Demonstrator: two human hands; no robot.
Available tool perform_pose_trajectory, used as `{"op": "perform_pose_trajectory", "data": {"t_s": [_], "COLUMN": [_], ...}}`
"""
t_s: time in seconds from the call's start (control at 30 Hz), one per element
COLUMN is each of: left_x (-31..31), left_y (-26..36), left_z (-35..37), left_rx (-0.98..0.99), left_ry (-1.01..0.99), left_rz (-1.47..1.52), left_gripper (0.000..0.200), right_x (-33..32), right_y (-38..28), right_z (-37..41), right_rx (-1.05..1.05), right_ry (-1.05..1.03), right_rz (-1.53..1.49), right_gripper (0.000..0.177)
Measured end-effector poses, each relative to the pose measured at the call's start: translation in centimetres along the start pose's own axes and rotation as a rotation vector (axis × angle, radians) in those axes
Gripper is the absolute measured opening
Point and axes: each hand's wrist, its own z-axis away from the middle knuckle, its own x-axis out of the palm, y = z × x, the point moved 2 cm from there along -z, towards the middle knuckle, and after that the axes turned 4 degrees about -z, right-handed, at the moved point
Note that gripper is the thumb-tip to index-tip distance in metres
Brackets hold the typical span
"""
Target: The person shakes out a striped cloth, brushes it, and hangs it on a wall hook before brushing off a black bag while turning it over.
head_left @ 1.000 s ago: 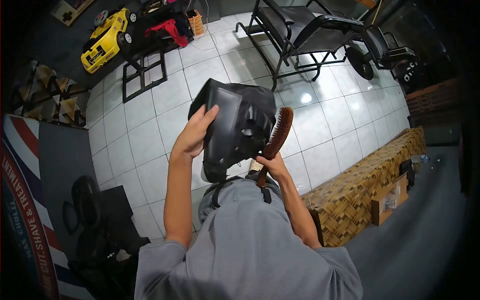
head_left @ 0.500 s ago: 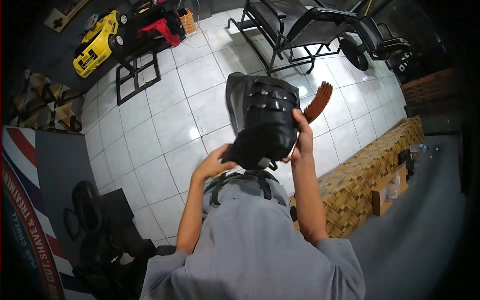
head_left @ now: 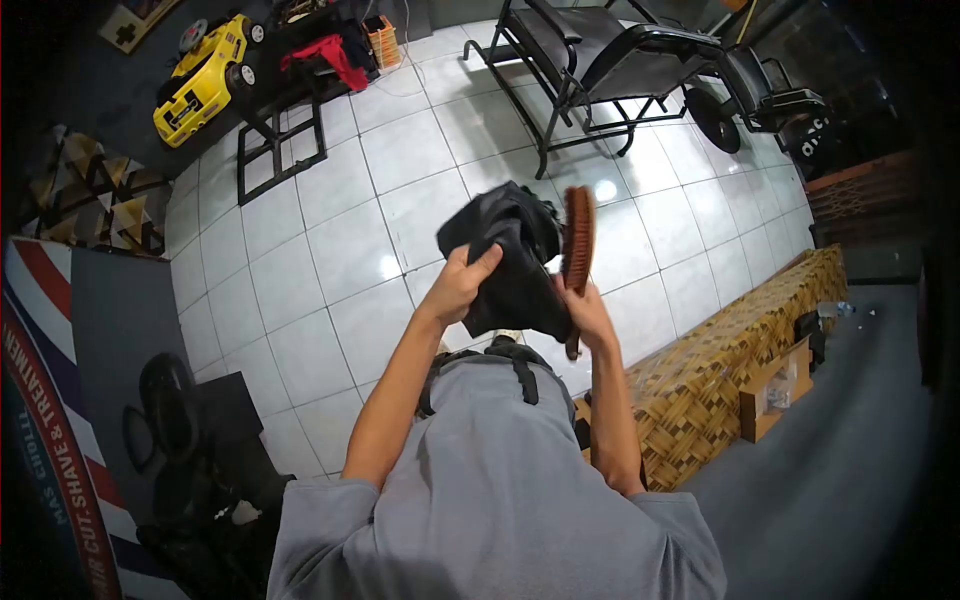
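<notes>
A black leather pouch (head_left: 515,285) hangs in front of my body, its smooth side toward me and its strapped side turned away. My left hand (head_left: 457,287) is closed on its left side, thumb lying over the leather. In my right hand (head_left: 589,317) is a curved brush (head_left: 578,240) with reddish-brown bristles, held upright by its handle. The bristle head rises above the fingers beside the pouch, and the dark handle end pokes out below. My right fingers sit right at the pouch's right edge.
A black reclining chair (head_left: 600,60) stands ahead on the white tiled floor (head_left: 330,240). At upper left are a yellow toy car (head_left: 205,85) and a black metal frame (head_left: 282,150). A woven-pattern bench (head_left: 690,390) runs along the right, with an open cardboard box (head_left: 775,395) beside it.
The pouch has turned so its straps face away. My left hand has moved up its side. The brush has swung from leaning right to nearly upright, closer to the pouch.
</notes>
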Motion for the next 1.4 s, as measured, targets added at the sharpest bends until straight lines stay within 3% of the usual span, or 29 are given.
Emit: {"op": "perform_pose_trajectory", "data": {"t_s": [0.03, 0.07, 0.1, 0.17, 0.3, 0.33, 0.43, 0.47, 0.5, 0.53, 0.6, 0.63, 0.7, 0.83, 0.9, 1.0, 1.1, 1.23, 1.3, 1.4], "left_x": [0.2, 0.4, 0.2, -0.9, -5.5, -6.0, -7.2, -6.6, -5.8, -4.8, -1.7, -1.6, -1.1, -2.0, -2.9, -4.5, -4.3, -3.2, -3.4, -5.0], "left_y": [0.6, 1.5, 2.4, 3.7, 2.0, 2.1, -1.2, -1.0, -0.8, -0.9, 0.1, -1.1, -3.7, -3.7, -3.4, -2.6, 0.5, 5.2, 5.9, 5.5], "left_z": [-0.4, -0.8, -1.1, -1.4, -1.7, -1.2, 1.3, 2.7, 4.4, 5.7, 8.4, 9.1, 9.6, 8.4, 7.5, 6.4, 5.8, 5.5, 5.2, 4.6], "left_rx": [0.009, 0.038, 0.013, -0.037, -0.124, -0.143, 0.087, 0.199, 0.304, 0.279, -0.216, -0.340, -0.147, 0.185, 0.363, 0.247, 0.329, 0.448, 0.563, 0.603], "left_ry": [0.017, 0.123, 0.185, 0.311, 0.303, 0.314, 0.673, 0.643, 0.613, 0.555, 0.385, 0.266, 0.242, 0.541, 0.546, 0.309, 0.273, 0.157, 0.007, 0.117], "left_rz": [0.058, 0.062, 0.096, 0.166, -0.008, -0.132, -0.776, -0.914, -1.094, -1.036, -0.883, -0.866, -0.760, -0.721, -0.706, -0.559, -0.537, -0.828, -0.983, -1.084], "left_gripper": [0.038, 0.039, 0.036, 0.032, 0.027, 0.032, 0.044, 0.051, 0.043, 0.036, 0.047, 0.051, 0.046, 0.043, 0.040, 0.036, 0.028, 0.025, 0.026, 0.034], "right_x": [0.7, 1.0, 1.1, 4.1, 5.1, 5.2, 5.8, 6.6, 7.1, 7.4, 8.3, 9.1, 10.3, 11.1, 11.4, 11.4, 11.9, 11.8, 12.0, 12.0], "right_y": [-0.7, 0.9, 2.6, -2.0, -4.9, -5.3, -4.9, -5.1, -4.8, -4.0, -3.7, -4.2, -5.1, -4.8, -5.5, -6.8, -7.9, -8.1, -8.6, -6.4], "right_z": [1.2, 1.4, 1.6, 3.7, 3.8, 3.7, 2.5, 2.4, 2.1, 1.5, 1.4, 1.5, 2.1, 2.9, 3.4, 4.5, 5.7, 6.9, 7.5, 7.3], "right_rx": [0.131, -0.009, 0.038, -0.143, 0.048, 0.036, 0.041, 0.036, 0.056, 0.076, 0.135, 0.158, 0.203, 0.076, 0.031, -0.004, -0.108, -0.357, -0.298, -0.276], "right_ry": [-0.067, -0.199, -0.281, -0.294, -0.220, -0.207, -0.157, -0.138, -0.117, -0.097, -0.053, -0.052, -0.046, -0.025, 0.005, 0.041, 0.119, 0.275, 0.312, 0.321], "right_rz": [0.058, -0.086, -0.305, -0.283, -0.098, -0.141, -0.245, -0.289, -0.325, -0.363, -0.436, -0.481, -0.567, -0.435, -0.405, -0.310, -0.140, 0.434, 0.489, 0.443], "right_gripper": [0.043, 0.055, 0.061, 0.058, 0.048, 0.041, 0.034, 0.030, 0.029, 0.029, 0.027, 0.025, 0.020, 0.018, 0.019, 0.026, 0.033, 0.035, 0.026, 0.019]}}
